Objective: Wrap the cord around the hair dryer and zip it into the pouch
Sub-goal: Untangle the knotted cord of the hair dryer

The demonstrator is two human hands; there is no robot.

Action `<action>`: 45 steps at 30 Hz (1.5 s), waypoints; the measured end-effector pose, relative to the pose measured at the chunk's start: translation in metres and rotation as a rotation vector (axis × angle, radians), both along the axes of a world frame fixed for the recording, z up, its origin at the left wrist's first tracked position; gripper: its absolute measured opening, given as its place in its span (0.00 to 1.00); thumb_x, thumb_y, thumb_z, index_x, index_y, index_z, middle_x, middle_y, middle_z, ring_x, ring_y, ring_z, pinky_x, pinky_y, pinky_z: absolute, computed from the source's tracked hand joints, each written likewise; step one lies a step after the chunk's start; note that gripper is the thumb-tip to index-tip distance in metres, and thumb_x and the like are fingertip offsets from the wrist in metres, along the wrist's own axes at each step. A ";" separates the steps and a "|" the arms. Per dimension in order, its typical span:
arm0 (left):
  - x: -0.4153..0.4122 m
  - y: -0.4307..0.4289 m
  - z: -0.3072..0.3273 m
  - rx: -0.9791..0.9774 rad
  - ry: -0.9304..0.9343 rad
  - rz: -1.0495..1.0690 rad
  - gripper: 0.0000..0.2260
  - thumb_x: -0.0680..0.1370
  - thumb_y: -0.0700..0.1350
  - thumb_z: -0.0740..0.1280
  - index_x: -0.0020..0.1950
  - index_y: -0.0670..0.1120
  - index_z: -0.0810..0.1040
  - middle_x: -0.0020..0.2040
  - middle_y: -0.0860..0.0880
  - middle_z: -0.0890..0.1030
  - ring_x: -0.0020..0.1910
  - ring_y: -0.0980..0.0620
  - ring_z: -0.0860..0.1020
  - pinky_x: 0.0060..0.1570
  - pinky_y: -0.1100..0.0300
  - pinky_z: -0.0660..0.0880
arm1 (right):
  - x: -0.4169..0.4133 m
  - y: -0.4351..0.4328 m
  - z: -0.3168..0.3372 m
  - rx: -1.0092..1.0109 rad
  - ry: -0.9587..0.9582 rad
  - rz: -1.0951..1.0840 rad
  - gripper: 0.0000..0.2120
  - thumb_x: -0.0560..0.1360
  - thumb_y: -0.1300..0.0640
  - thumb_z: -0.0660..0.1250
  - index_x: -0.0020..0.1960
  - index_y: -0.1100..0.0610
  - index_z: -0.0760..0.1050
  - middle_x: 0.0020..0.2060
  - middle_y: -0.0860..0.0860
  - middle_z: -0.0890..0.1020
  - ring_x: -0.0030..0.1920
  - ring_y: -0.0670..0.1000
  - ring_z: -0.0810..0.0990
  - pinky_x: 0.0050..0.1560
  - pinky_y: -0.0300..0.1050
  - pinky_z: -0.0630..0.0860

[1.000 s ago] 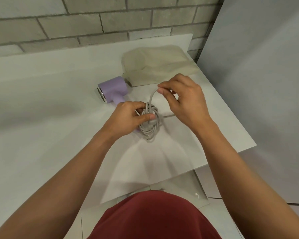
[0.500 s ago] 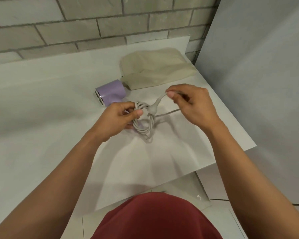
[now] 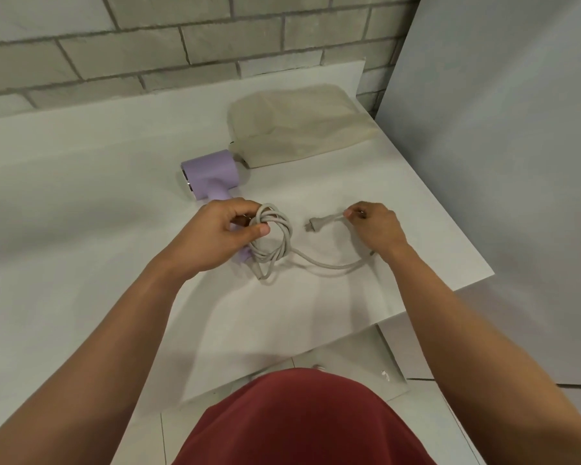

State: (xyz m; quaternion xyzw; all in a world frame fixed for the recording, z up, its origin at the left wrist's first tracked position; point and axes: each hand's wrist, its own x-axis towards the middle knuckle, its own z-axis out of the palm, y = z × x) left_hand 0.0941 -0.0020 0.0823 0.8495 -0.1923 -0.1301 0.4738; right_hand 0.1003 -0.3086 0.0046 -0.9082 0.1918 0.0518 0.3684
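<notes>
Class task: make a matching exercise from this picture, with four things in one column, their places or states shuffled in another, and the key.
1 lilac plastic hair dryer
2 beige fabric pouch
3 coiled grey cord
4 grey plug

A farthest back, near brick wall
B gripped by left hand
C between pouch and left hand
D beside fingertips of right hand

Pairs: 1-C, 2-A, 3-B, 4-D

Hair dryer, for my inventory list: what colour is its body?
The hair dryer is pale lilac, seen best in the head view.

lilac dryer (image 3: pixel 212 174) (cord (image 3: pixel 271 243) looped), beige pouch (image 3: pixel 299 125)
</notes>
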 end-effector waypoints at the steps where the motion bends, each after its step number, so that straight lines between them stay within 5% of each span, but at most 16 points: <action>1: -0.001 0.000 0.002 -0.007 -0.015 0.003 0.07 0.79 0.42 0.73 0.54 0.53 0.85 0.51 0.55 0.85 0.49 0.61 0.82 0.51 0.73 0.72 | 0.000 0.000 -0.004 -0.067 0.026 0.009 0.11 0.83 0.49 0.65 0.58 0.50 0.84 0.49 0.53 0.85 0.51 0.58 0.83 0.48 0.48 0.78; 6: -0.006 0.000 0.011 -0.038 -0.080 -0.005 0.11 0.76 0.38 0.75 0.51 0.55 0.85 0.46 0.56 0.83 0.48 0.61 0.81 0.51 0.75 0.71 | 0.000 0.013 0.006 -0.487 -0.015 0.175 0.18 0.82 0.49 0.67 0.69 0.53 0.79 0.64 0.55 0.77 0.65 0.61 0.73 0.58 0.55 0.76; 9: -0.008 0.000 0.011 -0.082 -0.115 -0.029 0.15 0.76 0.36 0.76 0.50 0.58 0.85 0.47 0.55 0.83 0.50 0.56 0.82 0.53 0.69 0.76 | -0.005 0.036 0.042 -0.059 -0.170 0.184 0.12 0.82 0.51 0.66 0.63 0.51 0.83 0.58 0.49 0.85 0.57 0.52 0.82 0.57 0.46 0.77; 12: -0.012 -0.002 0.012 -0.086 -0.245 -0.063 0.19 0.75 0.34 0.76 0.53 0.59 0.84 0.49 0.53 0.84 0.50 0.54 0.82 0.53 0.68 0.77 | -0.018 0.061 0.081 0.415 0.051 0.220 0.15 0.84 0.45 0.64 0.55 0.52 0.86 0.47 0.47 0.89 0.45 0.49 0.86 0.49 0.41 0.78; 17: -0.017 -0.003 0.011 -0.053 -0.503 -0.126 0.14 0.76 0.34 0.74 0.58 0.49 0.87 0.50 0.51 0.82 0.47 0.55 0.80 0.46 0.58 0.77 | -0.028 0.068 0.099 0.443 0.311 0.434 0.21 0.83 0.39 0.63 0.55 0.53 0.86 0.47 0.49 0.89 0.49 0.55 0.87 0.57 0.48 0.79; 24: -0.028 -0.006 -0.003 0.122 -0.934 -0.262 0.14 0.78 0.36 0.71 0.59 0.52 0.86 0.56 0.51 0.80 0.54 0.46 0.77 0.43 0.47 0.78 | -0.038 0.067 0.090 0.685 0.213 0.361 0.08 0.79 0.62 0.71 0.57 0.60 0.85 0.42 0.53 0.87 0.35 0.50 0.79 0.41 0.43 0.74; 27: -0.038 -0.004 -0.003 0.072 -0.788 -0.267 0.19 0.75 0.33 0.67 0.58 0.51 0.87 0.62 0.52 0.76 0.62 0.49 0.75 0.58 0.55 0.76 | -0.047 0.069 0.086 0.708 0.108 0.255 0.08 0.77 0.63 0.74 0.56 0.60 0.84 0.42 0.57 0.87 0.38 0.53 0.79 0.40 0.45 0.73; 29: -0.045 -0.006 0.001 -0.070 -0.524 -0.063 0.22 0.71 0.30 0.64 0.56 0.52 0.84 0.63 0.52 0.76 0.65 0.53 0.76 0.64 0.58 0.76 | -0.054 0.073 0.084 0.693 0.031 0.200 0.07 0.77 0.63 0.74 0.55 0.57 0.83 0.42 0.57 0.87 0.35 0.52 0.79 0.41 0.45 0.74; 32: -0.045 -0.011 0.011 -0.313 -0.031 0.301 0.11 0.78 0.40 0.70 0.58 0.52 0.80 0.56 0.53 0.79 0.56 0.55 0.81 0.54 0.49 0.83 | -0.065 0.082 0.083 0.570 -0.111 0.201 0.07 0.77 0.61 0.75 0.53 0.52 0.83 0.42 0.55 0.87 0.32 0.50 0.82 0.40 0.42 0.77; 34: -0.040 -0.011 0.017 -0.267 0.192 0.293 0.13 0.78 0.54 0.74 0.61 0.53 0.81 0.50 0.51 0.82 0.49 0.51 0.84 0.49 0.46 0.85 | -0.070 0.089 0.080 0.491 -0.209 0.222 0.08 0.77 0.59 0.76 0.55 0.50 0.83 0.42 0.53 0.86 0.34 0.53 0.85 0.43 0.48 0.82; 38: -0.038 -0.015 0.017 -0.168 0.185 0.168 0.06 0.79 0.51 0.73 0.56 0.55 0.87 0.44 0.47 0.84 0.45 0.43 0.85 0.47 0.46 0.85 | -0.073 0.099 0.077 0.356 -0.324 0.245 0.11 0.76 0.53 0.76 0.54 0.41 0.82 0.43 0.45 0.85 0.34 0.48 0.83 0.46 0.54 0.84; 42: -0.036 -0.015 0.013 -0.229 0.159 0.268 0.05 0.78 0.48 0.75 0.53 0.55 0.88 0.40 0.44 0.82 0.42 0.46 0.84 0.44 0.50 0.85 | -0.073 0.092 0.079 0.298 -0.248 0.212 0.17 0.75 0.45 0.77 0.62 0.45 0.81 0.45 0.44 0.85 0.39 0.48 0.85 0.49 0.47 0.81; 45: -0.037 -0.016 0.010 -0.243 0.122 0.330 0.05 0.77 0.47 0.76 0.51 0.55 0.88 0.40 0.41 0.81 0.39 0.50 0.81 0.41 0.56 0.84 | -0.075 0.081 0.081 0.338 -0.207 0.208 0.10 0.76 0.51 0.76 0.57 0.46 0.83 0.39 0.46 0.84 0.34 0.45 0.82 0.44 0.44 0.77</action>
